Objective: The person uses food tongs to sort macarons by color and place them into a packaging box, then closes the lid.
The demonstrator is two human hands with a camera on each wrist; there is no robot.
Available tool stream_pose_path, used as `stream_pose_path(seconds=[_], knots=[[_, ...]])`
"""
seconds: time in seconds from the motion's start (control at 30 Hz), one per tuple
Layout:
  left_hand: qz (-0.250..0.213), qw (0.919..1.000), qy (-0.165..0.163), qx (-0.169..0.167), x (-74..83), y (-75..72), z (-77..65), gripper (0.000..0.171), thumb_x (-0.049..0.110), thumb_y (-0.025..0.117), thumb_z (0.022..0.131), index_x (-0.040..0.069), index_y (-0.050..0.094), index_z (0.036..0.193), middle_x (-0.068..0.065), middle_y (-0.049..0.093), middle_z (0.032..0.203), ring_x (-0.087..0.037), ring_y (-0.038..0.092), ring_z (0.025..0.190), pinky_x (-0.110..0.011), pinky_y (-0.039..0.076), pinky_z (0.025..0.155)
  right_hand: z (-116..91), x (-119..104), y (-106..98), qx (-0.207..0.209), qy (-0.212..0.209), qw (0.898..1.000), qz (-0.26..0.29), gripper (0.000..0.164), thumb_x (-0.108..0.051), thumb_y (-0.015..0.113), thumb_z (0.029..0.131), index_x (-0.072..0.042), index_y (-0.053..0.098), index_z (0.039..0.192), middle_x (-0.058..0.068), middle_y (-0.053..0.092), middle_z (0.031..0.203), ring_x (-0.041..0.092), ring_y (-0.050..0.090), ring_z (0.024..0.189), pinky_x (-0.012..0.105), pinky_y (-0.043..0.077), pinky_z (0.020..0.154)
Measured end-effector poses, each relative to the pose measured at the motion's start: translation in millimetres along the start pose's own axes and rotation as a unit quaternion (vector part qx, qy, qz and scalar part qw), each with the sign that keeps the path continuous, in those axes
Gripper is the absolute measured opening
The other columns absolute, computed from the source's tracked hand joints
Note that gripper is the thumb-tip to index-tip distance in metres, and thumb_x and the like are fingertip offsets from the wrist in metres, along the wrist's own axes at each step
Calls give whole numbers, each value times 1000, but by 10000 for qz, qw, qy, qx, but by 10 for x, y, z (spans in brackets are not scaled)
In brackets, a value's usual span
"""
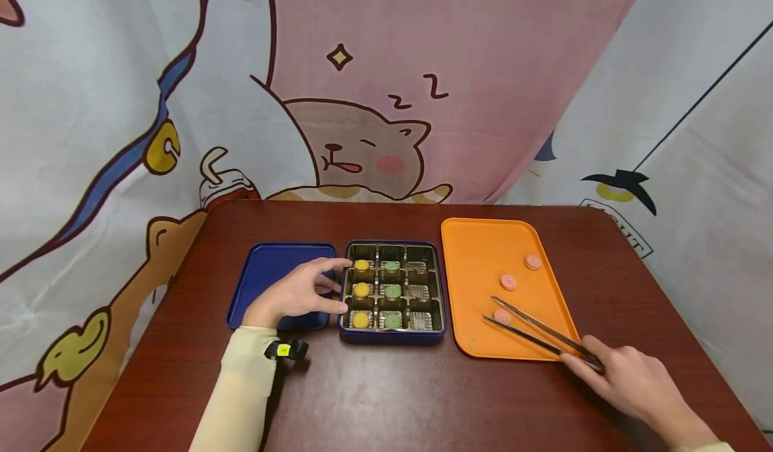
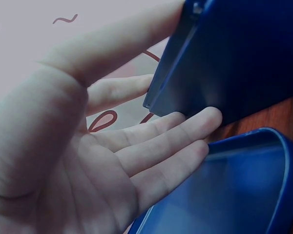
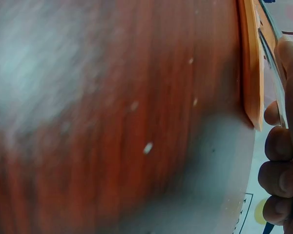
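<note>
A blue box [image 1: 392,337] with a gold compartment insert stands mid-table. Yellow round pieces [image 1: 361,290] sit in its left column, green ones [image 1: 392,292] in the middle; the right column shows ribbed bottoms. My left hand [image 1: 302,294] touches the box's left side, thumb and index finger spread along it; the left wrist view shows the other fingers extended. My right hand [image 1: 634,378] holds metal tweezers [image 1: 543,330], tips apart over the orange tray [image 1: 474,251]. One pink round piece [image 1: 502,316] appears between the tweezer arms; whether they touch it I cannot tell.
Two more pink pieces, one mid-tray [image 1: 508,282] and one near the right rim [image 1: 533,261], lie on the orange tray. A blue lid [image 1: 284,264] lies left of the box, partly under my left hand. A patterned curtain [image 1: 483,70] hangs behind the table [image 1: 459,405].
</note>
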State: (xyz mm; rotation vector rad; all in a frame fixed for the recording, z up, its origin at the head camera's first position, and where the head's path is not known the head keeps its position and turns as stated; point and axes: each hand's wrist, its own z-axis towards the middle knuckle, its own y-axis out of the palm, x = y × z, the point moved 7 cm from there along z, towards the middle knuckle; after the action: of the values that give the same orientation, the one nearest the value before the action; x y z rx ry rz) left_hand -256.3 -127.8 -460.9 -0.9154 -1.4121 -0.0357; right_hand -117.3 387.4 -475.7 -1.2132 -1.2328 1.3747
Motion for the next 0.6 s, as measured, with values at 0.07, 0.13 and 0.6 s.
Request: stream_pose_path(seconds=[0.07,0.13,0.6], knots=[[13,10000,3,-1,-1,0,1,85,28,90,87,17,47,159,-16,45,156,-29,68,120,-51,55,104,-18,21,4,28,-4,10000,-16,38,-57,71,97,-24,53,88,-8,30,56,11,33,49,29,27,45],[15,10000,9,-1,-2,2,3,85,28,90,87,17,47,159,-16,45,156,-29,68,120,-51,55,104,-37,39,12,36,7,10000,-7,37,-56,72,96,-25,54,88,-8,30,56,11,33,48,29,27,44],[7,10000,4,15,-2,4,5,86,30,90,86,17,47,159,-15,46,156,-29,68,120,-51,56,103,-109,142,32,82,-48,9999,-72,31,-54,71,98,-27,57,89,-9,34,54,10,34,48,31,28,43]])
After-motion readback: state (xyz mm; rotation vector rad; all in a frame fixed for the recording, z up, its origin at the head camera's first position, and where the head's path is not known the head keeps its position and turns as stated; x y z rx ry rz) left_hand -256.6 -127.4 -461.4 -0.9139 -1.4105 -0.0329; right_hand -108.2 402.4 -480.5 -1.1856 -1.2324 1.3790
